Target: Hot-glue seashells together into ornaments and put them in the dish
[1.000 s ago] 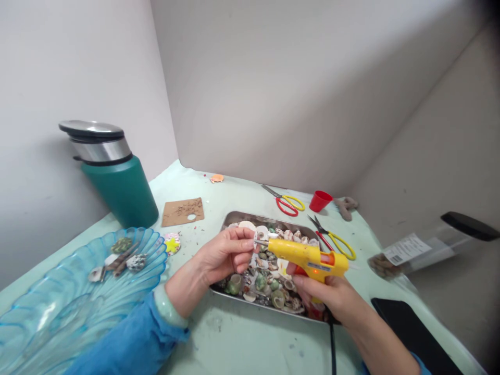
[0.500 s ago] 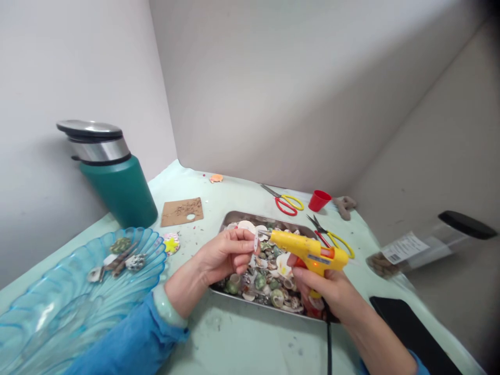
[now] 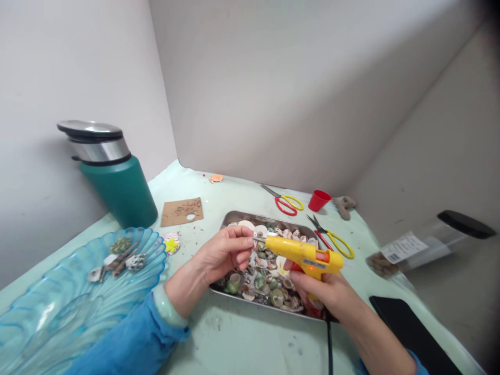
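Observation:
My right hand is wrapped round the handle of a yellow hot glue gun, its metal nozzle pointing left. Between the fingertips of my left hand is a small pale piece, mostly covered by the fingers and nozzle; it may be a shell, though its kind is unclear. The nozzle tip is at this piece, and I cannot tell whether they touch. Both hands are over a metal tray full of seashells, some white, some green, some striped.
On the left stand a blue scalloped dish with several shells and a green bottle. Brown card lies behind. Two pairs of scissors, a red cup, a clear jar and a black flat object are rightward.
The glue gun has shifted left and slightly down, bringing its nozzle to the piece in my left fingers. My left hand has moved only slightly.

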### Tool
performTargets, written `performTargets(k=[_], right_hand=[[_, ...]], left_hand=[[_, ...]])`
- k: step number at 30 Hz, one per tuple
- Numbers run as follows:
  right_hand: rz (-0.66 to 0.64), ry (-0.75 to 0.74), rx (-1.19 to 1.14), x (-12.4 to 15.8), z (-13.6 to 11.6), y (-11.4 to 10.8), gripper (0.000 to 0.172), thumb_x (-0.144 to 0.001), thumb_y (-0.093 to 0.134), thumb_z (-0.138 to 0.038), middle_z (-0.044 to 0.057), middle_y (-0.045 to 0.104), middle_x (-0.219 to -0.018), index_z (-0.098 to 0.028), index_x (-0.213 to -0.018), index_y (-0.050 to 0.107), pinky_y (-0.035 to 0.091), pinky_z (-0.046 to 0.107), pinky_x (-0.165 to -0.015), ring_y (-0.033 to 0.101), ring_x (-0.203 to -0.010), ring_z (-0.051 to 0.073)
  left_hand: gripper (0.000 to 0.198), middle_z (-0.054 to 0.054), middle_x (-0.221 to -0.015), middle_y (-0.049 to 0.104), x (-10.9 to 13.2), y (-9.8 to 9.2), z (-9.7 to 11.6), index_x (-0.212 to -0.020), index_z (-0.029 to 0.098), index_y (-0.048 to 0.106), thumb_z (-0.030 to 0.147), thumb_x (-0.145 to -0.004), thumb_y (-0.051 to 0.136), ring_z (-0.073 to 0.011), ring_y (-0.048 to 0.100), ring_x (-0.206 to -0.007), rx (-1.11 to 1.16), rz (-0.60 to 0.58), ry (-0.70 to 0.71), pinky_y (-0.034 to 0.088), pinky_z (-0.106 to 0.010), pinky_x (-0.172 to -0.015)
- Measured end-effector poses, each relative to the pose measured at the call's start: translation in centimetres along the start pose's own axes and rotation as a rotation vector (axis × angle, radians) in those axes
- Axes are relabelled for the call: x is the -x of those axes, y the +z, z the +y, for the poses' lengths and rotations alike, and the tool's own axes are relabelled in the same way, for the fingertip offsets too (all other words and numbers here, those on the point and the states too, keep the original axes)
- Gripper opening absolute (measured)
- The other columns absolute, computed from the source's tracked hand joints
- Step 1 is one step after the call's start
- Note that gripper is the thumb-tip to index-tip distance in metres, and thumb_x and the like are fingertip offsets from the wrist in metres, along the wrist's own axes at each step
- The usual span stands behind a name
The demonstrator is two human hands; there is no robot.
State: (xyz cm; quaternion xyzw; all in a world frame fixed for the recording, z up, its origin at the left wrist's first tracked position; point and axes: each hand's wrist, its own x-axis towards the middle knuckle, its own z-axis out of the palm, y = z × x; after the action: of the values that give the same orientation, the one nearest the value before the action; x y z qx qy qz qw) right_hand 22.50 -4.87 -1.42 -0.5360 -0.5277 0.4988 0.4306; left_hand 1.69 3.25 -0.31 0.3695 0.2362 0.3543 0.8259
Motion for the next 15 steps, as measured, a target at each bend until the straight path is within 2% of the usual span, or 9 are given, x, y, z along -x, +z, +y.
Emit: performTargets(k=[8, 15], right_hand=[[-0.014, -0.025, -0.048, -0.24, 0.35, -0.19, 0.024, -0.076, 0.065, -0.04, -0.006, 0.047, -0.042, -0.018, -0.085, 0.061, 0.028, 0.023, -0.04, 0.038, -0.036, 0.008], [-0.046, 0.014, -0.063, -0.06, 0.5, -0.45, 0.024, -0.074, 0.067, -0.04, -0.006, 0.046, -0.046, -0.018, -0.082, 0.06, 0.027, 0.024, -0.043, 0.036, -0.039, 0.008]], left_hand=[[0.023, 0.001, -0.064, 0.06, 0.21, 0.07, -0.05, -0.076, 0.013, 0.058, 0.018, -0.065, 0.077, -0.0017, 0.04, -0.037, -0.035, -0.046, -0.013, 0.037, -0.016, -0.037], [0.019, 0.003, -0.061, 0.056, 0.13, -0.3, 0.02, -0.078, 0.013, 0.06, 0.018, -0.068, 0.075, -0.0007, 0.038, -0.038, 0.014, -0.056, 0.03, 0.036, -0.015, -0.038]])
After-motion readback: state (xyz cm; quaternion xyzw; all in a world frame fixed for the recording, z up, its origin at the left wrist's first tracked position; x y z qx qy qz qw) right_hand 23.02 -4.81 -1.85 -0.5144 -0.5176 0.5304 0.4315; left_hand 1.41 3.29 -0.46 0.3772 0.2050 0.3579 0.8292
